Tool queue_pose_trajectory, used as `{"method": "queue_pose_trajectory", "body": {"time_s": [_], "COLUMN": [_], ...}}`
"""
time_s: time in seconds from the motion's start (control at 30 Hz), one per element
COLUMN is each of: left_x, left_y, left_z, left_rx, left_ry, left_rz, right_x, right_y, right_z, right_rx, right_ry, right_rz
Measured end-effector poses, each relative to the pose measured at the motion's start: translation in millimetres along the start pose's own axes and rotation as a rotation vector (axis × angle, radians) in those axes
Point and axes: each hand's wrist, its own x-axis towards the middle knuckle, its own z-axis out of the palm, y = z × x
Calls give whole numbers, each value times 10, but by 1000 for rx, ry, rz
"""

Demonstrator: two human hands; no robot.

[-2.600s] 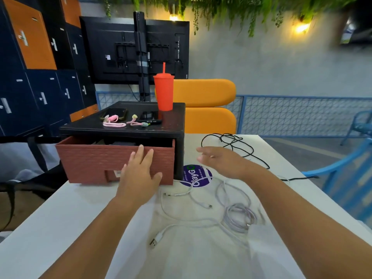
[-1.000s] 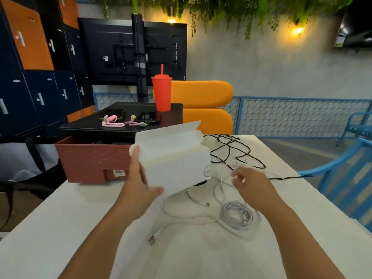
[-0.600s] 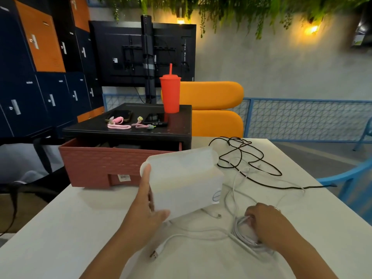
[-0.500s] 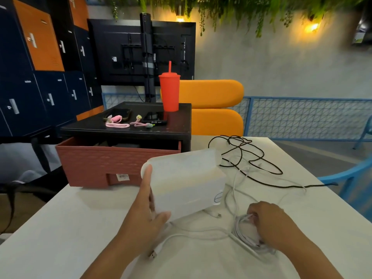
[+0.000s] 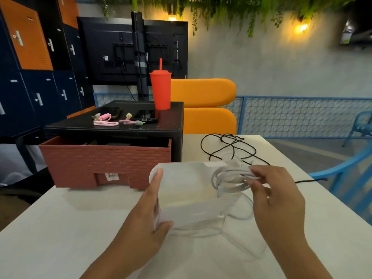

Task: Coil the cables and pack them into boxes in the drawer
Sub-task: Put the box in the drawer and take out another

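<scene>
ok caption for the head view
Left hand holds a white box; right hand pinches a coiled white cable at its end.

Light: dim indoors; two warm wall lamps [image 5: 301, 28], top centre and top right, glow amber with soft halos.
Glare: white box [image 5: 187, 190] and table [image 5: 50, 228] wash out pale.
Shadows: faint, soft beneath the box.
Blur: white cable [image 5: 229, 179] smears slightly.
Distortion: lockers [image 5: 26, 37] lean at the left edge.

The blurred white box [image 5: 187, 198] hides most fingers of the left hand [image 5: 145, 222] and part of the trailing white cable [image 5: 225, 176]. What lies in the drawer [image 5: 104, 164] is lost in shadow behind its front; its label [image 5: 112, 176] is unreadable.
</scene>
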Motion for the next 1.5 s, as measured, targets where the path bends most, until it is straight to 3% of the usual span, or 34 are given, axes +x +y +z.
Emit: {"method": "queue_pose_trajectory", "body": {"time_s": [0.2, 0.4, 0.57, 0.67, 0.93, 1.13, 1.23, 1.5], "left_x": [-35, -26, -5, 16, 91, 112, 124, 160], "left_y": [61, 34, -11, -19, -213, -396, -510, -643], "left_z": [35, -38, -140, -218, -634, -810, -843, -831], "left_rx": [-19, 22, -94, -139, -264, -184, -147, -20], "left_ry": [-35, -38, -25, -5, 249, 475, 533, 584], "left_rz": [22, -9, -36, -68, -282, -377, -439, -478], "right_x": [-113, -146, -199, -211, -213, -329, -410, -428], "right_y": [95, 144, 156, 130, 76, 112, 76, 89], "right_z": [161, 212, 236, 238, 234, 319, 372, 403], "right_rx": [37, -119, -87, -29, 10, -64, -102, -146], "right_ry": [-78, -270, -450, -474, -596, -853, -970, -1055], "right_rz": [-63, -133, -136, -103, -3, 3, -6, -14]}}
